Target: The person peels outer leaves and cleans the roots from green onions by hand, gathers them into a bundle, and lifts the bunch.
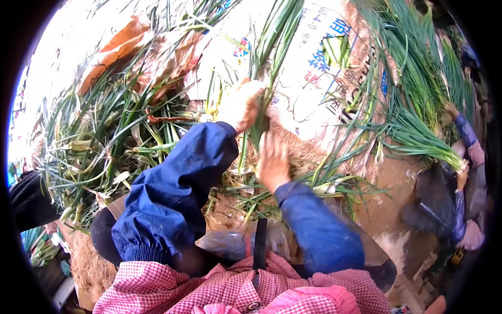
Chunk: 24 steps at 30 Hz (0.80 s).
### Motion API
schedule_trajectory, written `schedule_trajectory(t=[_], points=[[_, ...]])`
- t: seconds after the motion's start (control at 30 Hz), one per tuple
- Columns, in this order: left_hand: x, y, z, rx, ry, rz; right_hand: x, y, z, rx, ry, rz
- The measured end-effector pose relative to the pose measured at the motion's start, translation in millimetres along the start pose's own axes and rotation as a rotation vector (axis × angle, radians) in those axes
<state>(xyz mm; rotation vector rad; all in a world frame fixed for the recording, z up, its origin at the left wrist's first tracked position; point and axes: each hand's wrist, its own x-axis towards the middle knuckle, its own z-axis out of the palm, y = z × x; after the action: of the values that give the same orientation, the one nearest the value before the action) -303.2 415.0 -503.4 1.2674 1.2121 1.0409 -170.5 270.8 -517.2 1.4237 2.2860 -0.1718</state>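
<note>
The left hand (243, 104), reaching in from a blue sleeve (180, 172), is curling its fingers round a bunch of green onions (277, 39), which is standing out toward twelve o'clock with its long leaves running up to the top edge. The right hand (274, 163) is lying near the centre, touching the lower part of that bunch, just below the left hand; its fingers are stretching forward close together, and whether they are pinching the stalks one cannot tell. At two o'clock from the right hand, dry brown fibres (300, 146) are spreading beside it. A tangled heap of loose greens (99, 152) is lying at nine o'clock, with a torn orange-brown cloth (115, 49) folding over its far side at ten. A pale printed sack (308, 99) is lying flat at one o'clock, and a large pile of green onions (418, 68) is sprawling at two. At three o'clock another person's hand (461, 180) is showing beside the pale ends of a smaller bundle (418, 138). Clear plastic (225, 240) is creasing at six o'clock, just before the checked garment (157, 285).
</note>
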Motion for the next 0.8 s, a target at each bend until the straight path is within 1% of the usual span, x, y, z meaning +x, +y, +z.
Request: schedule_trajectory(t=[0.03, 0.07, 0.1, 0.13, 0.17, 0.23, 0.27, 0.3, 0.33, 0.37, 0.4, 0.43, 0.47, 0.5, 0.53, 0.57, 0.6, 0.63, 0.67, 0.7, 0.77, 0.8], points=[[-15.6, 9.8, 2.9, 0.354, -0.150, 0.120, -21.0, -26.0, -7.2, -0.024, -0.162, -0.048], [-31.1, 20.4, 5.9, 0.684, -0.260, 0.291, -40.1, -47.2, 12.7, 0.272, -0.031, -0.044], [-45.8, 20.6, 11.0, 0.907, -0.328, 0.382, -51.9, -60.8, 10.4, 0.421, -0.229, -0.078], [-58.4, 2.7, 8.8, 0.898, -0.485, 0.450, -62.2, -60.1, -1.9, 0.711, -0.509, -0.237], [-68.7, -8.6, 5.7, 0.930, -0.521, 0.515, -71.6, -54.3, -21.9, 0.663, -0.524, -0.385], [-90.9, -21.5, -9.3, 0.955, -0.351, 0.327, -56.2, -44.5, -31.9, 0.526, -0.340, -0.355], [-88.8, -21.6, -24.1, 0.820, -0.349, 0.172, -44.5, -32.3, -45.7, 0.394, -0.124, -0.119], [-100.1, -16.7, -35.0, 0.974, -0.113, 0.312, -17.9, -15.5, -46.0, 0.527, 0.209, -0.104], [-110.4, -17.8, -46.5, 0.986, -0.040, 0.240, 5.1, 0.4, -77.7, 0.792, 0.060, 0.232], [-119.2, -20.5, -56.4, 0.997, 0.036, 0.168, 35.6, 11.3, -85.3, 0.953, 0.065, 0.556], [-126.8, -26.4, -64.2, 1.109, 0.098, 0.090, 69.5, 30.5, -95.5, 0.811, -0.099, 0.571], [-132.6, -30.3, -71.8, 1.221, 0.156, 0.014, 86.2, 35.2, -117.1, 0.937, -0.104, 0.745], [-132.1, -25.4, -79.2, 1.286, 0.069, -0.156, 107.2, 31.8, -101.9, 0.726, 0.099, 0.655], [-128.8, -21.6, -88.4, 1.299, 0.062, -0.152, 120.8, 38.4, -86.8, 0.824, -0.055, 0.704], [-119.9, -13.2, -93.7, 1.182, 0.127, -0.119, 136.0, 46.1, -35.8, 0.798, 0.113, 0.526], [-111.1, -4.2, -92.8, 1.051, 0.198, -0.093, 107.9, 48.4, -63.3, 1.104, 0.104, 0.552], [-102.4, 20.3, -89.6, 0.934, 0.252, 0.057, 78.2, 50.2, -95.0, 1.403, 0.101, 0.598], [-101.4, 46.3, -83.6, 0.876, 0.214, 0.207, 53.2, 50.2, -98.6, 1.568, 0.162, 0.453], [-109.8, 61.8, -67.5, 0.570, 0.069, -0.051, 28.2, 50.3, -102.4, 1.740, 0.200, 0.298], [-119.8, 72.1, -48.4, 0.259, -0.071, -0.295, 4.5, 49.4, -124.8, 1.700, 0.093, 0.233], [-161.7, 80.8, -13.2, -0.056, -0.278, -0.276, -5.1, 21.9, -105.7, 1.619, 0.474, 0.085], [-183.3, 76.1, -1.9, -0.233, -0.170, -0.383, -4.7, 13.2, -91.0, 1.224, 0.559, 0.095]])
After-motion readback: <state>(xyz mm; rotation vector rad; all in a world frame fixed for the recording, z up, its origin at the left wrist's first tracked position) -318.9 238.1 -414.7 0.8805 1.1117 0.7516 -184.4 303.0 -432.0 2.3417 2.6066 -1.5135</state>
